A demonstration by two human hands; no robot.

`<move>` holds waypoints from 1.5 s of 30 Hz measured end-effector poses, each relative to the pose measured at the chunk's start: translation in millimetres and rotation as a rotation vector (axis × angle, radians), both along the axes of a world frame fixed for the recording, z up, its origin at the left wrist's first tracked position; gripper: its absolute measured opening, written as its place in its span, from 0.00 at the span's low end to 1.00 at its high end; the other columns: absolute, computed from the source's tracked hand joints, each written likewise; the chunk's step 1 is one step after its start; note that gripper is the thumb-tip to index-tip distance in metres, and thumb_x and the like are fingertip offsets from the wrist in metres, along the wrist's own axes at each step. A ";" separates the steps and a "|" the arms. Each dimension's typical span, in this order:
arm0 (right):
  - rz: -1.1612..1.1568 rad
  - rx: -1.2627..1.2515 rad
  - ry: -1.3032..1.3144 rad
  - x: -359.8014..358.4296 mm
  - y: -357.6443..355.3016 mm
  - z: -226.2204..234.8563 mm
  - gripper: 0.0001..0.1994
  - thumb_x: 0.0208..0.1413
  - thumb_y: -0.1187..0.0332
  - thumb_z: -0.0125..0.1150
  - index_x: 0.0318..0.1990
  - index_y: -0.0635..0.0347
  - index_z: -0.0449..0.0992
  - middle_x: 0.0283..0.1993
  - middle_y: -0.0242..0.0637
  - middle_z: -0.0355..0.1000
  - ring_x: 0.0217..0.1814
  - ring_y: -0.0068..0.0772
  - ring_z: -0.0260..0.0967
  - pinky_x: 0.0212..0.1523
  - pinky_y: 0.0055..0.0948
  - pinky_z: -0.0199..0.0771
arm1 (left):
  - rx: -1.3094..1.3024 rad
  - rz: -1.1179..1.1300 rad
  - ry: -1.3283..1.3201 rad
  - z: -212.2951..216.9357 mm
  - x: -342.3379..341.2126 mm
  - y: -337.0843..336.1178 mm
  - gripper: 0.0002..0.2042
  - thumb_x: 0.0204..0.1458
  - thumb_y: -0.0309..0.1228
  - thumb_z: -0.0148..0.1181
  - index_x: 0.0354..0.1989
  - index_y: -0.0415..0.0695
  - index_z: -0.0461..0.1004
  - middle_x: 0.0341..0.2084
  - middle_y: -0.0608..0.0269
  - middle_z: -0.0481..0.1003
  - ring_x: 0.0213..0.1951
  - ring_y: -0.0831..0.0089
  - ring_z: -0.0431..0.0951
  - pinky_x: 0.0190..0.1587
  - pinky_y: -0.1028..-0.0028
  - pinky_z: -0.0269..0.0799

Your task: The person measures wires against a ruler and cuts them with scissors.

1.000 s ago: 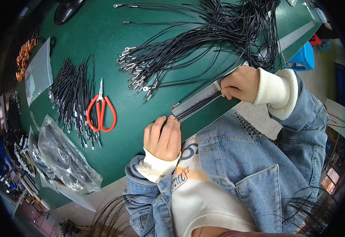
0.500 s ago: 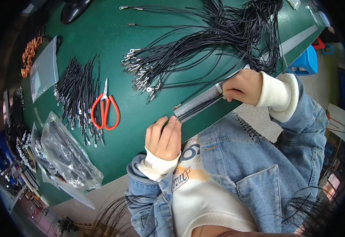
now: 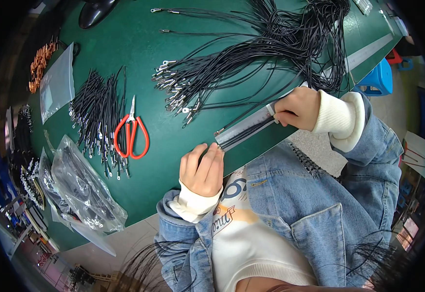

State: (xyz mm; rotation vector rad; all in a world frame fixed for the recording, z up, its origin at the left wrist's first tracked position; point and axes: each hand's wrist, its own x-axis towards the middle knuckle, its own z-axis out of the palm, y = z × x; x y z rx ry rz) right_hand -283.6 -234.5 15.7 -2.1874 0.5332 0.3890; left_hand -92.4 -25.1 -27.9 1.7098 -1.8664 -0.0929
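Observation:
A few short black cables [image 3: 247, 133] lie straight along a metal ruler [image 3: 249, 120] near the table's front edge. At their left ends, my left hand [image 3: 201, 170] pinches the cable tips, its fingertips together. My right hand [image 3: 297, 108] is closed at the other end, its fingers pressed down over the cables and the ruler. What lies beneath my right fingers is mostly hidden. One loose cable with a metal terminal [image 3: 219, 132] at its tip runs along the ruler's far side.
A big bundle of long black cables [image 3: 251, 48] with ring terminals spreads across the far table. Red-handled scissors [image 3: 131, 134] lie left of my hands, beside a pile of shorter cables [image 3: 97, 114]. Clear plastic bags [image 3: 83, 182] of cables sit near the left edge. A blue stool [image 3: 381, 78] stands beyond the right edge.
Both hands stay in place on the cables and the ruler. Only the view has shifted very slightly.

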 end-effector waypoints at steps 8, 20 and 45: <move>0.025 -0.074 0.039 -1.0 1.7 -6.5 0.08 0.51 0.71 0.51 0.24 0.61 0.75 0.20 0.34 0.73 0.23 0.34 0.73 0.27 0.28 0.72 | -0.009 0.000 0.003 -1.0 0.4 -0.1 0.11 0.37 0.18 0.65 0.33 0.37 0.76 0.35 0.60 0.76 0.37 0.61 0.75 0.35 0.68 0.67; 0.033 -0.160 0.038 0.7 4.2 -5.0 0.06 0.48 0.72 0.52 0.24 0.60 0.75 0.19 0.37 0.72 0.23 0.38 0.72 0.27 0.31 0.72 | 0.000 -0.010 0.014 -0.7 0.1 -2.3 0.11 0.36 0.18 0.65 0.32 0.37 0.76 0.35 0.60 0.76 0.37 0.61 0.74 0.35 0.68 0.67; 0.018 -0.353 0.210 15.2 9.3 -5.2 0.11 0.39 0.66 0.54 0.22 0.64 0.78 0.23 0.54 0.73 0.29 0.54 0.74 0.34 0.43 0.75 | -0.118 -0.068 -0.011 -6.9 1.7 -3.2 0.08 0.40 0.21 0.63 0.31 0.38 0.76 0.35 0.60 0.76 0.35 0.62 0.74 0.33 0.66 0.66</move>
